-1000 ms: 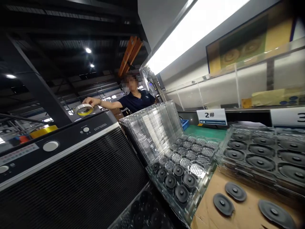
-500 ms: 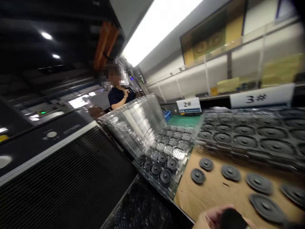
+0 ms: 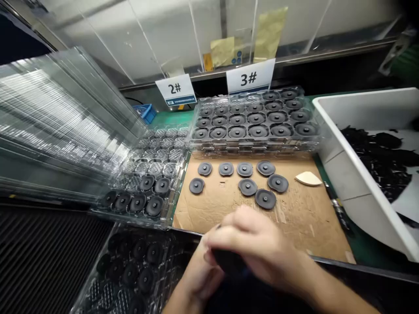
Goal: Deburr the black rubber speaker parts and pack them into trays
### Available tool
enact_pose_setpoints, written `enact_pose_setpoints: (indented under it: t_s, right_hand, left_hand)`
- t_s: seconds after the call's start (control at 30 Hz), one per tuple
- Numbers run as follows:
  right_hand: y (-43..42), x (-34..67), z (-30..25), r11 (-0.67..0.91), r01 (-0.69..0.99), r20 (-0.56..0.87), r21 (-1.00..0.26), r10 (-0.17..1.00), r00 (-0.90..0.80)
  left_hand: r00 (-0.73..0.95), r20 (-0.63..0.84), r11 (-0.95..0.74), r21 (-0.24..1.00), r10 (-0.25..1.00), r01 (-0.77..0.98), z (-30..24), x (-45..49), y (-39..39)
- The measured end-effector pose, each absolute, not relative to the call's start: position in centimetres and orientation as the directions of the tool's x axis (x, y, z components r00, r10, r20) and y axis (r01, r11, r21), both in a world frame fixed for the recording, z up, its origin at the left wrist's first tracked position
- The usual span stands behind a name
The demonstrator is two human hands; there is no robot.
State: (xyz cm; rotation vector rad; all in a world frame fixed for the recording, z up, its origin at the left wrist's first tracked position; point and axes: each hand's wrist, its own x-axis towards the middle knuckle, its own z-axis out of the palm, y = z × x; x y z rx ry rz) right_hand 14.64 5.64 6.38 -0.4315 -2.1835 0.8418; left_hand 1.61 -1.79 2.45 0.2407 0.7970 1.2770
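Both my hands meet low in the middle of the view, blurred by motion. My right hand (image 3: 258,248) lies over a dark round part (image 3: 229,261), fingers curled on it. My left hand (image 3: 199,274) comes up from below and touches the same part. Several black round discs (image 3: 247,186) lie loose on a brown cardboard sheet (image 3: 294,222) just beyond my hands. A clear plastic tray (image 3: 140,192) to the left holds several discs in its front pockets. Another clear tray (image 3: 255,120), full of discs, stands behind the cardboard.
A tall tilted stack of empty clear trays (image 3: 55,126) fills the left. A white bin (image 3: 356,174) with black scraps sits at the right. Signs "2#" (image 3: 176,89) and "3#" (image 3: 249,78) stand at the back. A dark ribbed machine top (image 3: 46,257) is at lower left.
The view has swung from a person and the machine on the left down to the bench. My hands have come into view, closed around a dark part.
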Motion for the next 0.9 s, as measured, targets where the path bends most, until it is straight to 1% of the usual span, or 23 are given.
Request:
enact_pose_setpoints:
  t_s: [0.03,0.1,0.13,0.17,0.23,0.3,0.37,0.43,0.47,0.5,0.53,0.57,0.6,0.63,0.67,0.73,0.77,0.8,0.83,0.9]
  right_hand:
    - [6.2,14.7,5.6,0.677,0.085,0.484,-0.731,0.603,-0.634]
    - [7.1,15.0,3.3,0.53,0.262,0.335,-0.807,0.775,-0.536]
    - [7.2,15.2,1.8,0.447,0.35,0.24,-0.823,0.833,-0.499]
    - [7.1,15.3,0.2,0.375,0.415,0.152,-0.829,0.865,-0.479]
    - [6.2,15.4,-3.0,0.293,0.472,0.026,-0.831,0.869,-0.494]
    - [5.1,15.4,-5.1,0.263,0.476,-0.023,-0.839,0.858,-0.513]
    - [4.4,15.2,-5.2,0.233,0.489,-0.047,-0.84,0.869,-0.493]
    - [4.7,14.7,-3.1,0.224,0.486,-0.017,-0.845,0.896,-0.443]
    - [5.1,14.3,-1.5,0.268,0.461,0.047,-0.846,0.899,-0.435]
    - [5.5,13.9,0.2,0.363,0.41,0.165,-0.837,0.881,-0.443]
    - [5.9,13.3,1.9,0.511,0.328,0.308,-0.795,0.805,-0.507]
    - [6.2,12.8,3.4,0.649,0.246,0.437,-0.72,0.7,-0.565]
    - [6.4,12.2,4.5,0.733,0.18,0.504,-0.656,0.603,-0.618]
    - [6.5,11.7,5.3,0.768,0.157,0.51,-0.621,0.548,-0.663]
    - [6.5,11.2,5.8,0.761,0.19,0.47,-0.62,0.555,-0.687]
    - [6.2,10.4,6.0,0.698,0.342,0.35,-0.629,0.648,-0.676]
    - [6.0,10.0,5.9,0.69,0.389,0.331,-0.611,0.669,-0.666]
    - [5.8,9.7,5.8,0.712,0.383,0.354,-0.588,0.653,-0.67]
    - [5.8,9.5,5.8,0.752,0.324,0.404,-0.573,0.604,-0.687]
    - [6.1,9.4,5.7,0.784,0.14,0.472,-0.604,0.494,-0.73]
  left_hand:
    - [0.083,-0.393,0.31,0.56,0.916,-0.769,2.1,1.3,-1.9]
    - [0.113,-0.38,0.313,0.522,0.918,-0.793,1.6,0.5,-2.1]
    - [0.121,-0.373,0.31,0.502,0.92,-0.807,1.4,0.1,-2.2]
    - [0.128,-0.369,0.308,0.483,0.921,-0.819,1.2,-0.3,-2.2]
    - [0.144,-0.364,0.311,0.455,0.92,-0.834,1.0,-1.0,-2.2]
    - [0.157,-0.36,0.315,0.434,0.92,-0.844,0.8,-1.5,-2.1]
    - [0.17,-0.362,0.324,0.423,0.917,-0.846,0.5,-1.8,-1.8]
    - [0.18,-0.372,0.34,0.427,0.911,-0.838,0.2,-1.9,-1.7]
    - [0.179,-0.379,0.346,0.438,0.908,-0.83,0.1,-1.9,-1.6]
    - [0.174,-0.387,0.351,0.453,0.906,-0.819,0.0,-2.0,-1.6]
    - [0.166,-0.398,0.355,0.47,0.902,-0.808,0.0,-2.0,-1.6]
    - [0.152,-0.406,0.355,0.488,0.901,-0.798,0.1,-2.0,-1.6]
    - [0.13,-0.413,0.347,0.509,0.901,-0.788,0.1,-2.1,-1.5]
    - [0.105,-0.417,0.336,0.532,0.903,-0.777,0.2,-2.1,-1.5]
    - [0.084,-0.42,0.329,0.554,0.904,-0.765,0.2,-2.1,-1.5]
    - [0.042,-0.427,0.31,0.582,0.903,-0.752,0.2,-2.2,-1.5]
    - [0.028,-0.435,0.306,0.585,0.9,-0.751,0.2,-2.2,-1.5]
    - [0.022,-0.449,0.309,0.578,0.893,-0.755,0.0,-2.2,-1.6]
    - [0.016,-0.462,0.312,0.571,0.887,-0.76,-0.1,-2.1,-1.8]
    - [-0.004,-0.481,0.308,0.568,0.877,-0.763,-0.2,-2.2,-2.1]
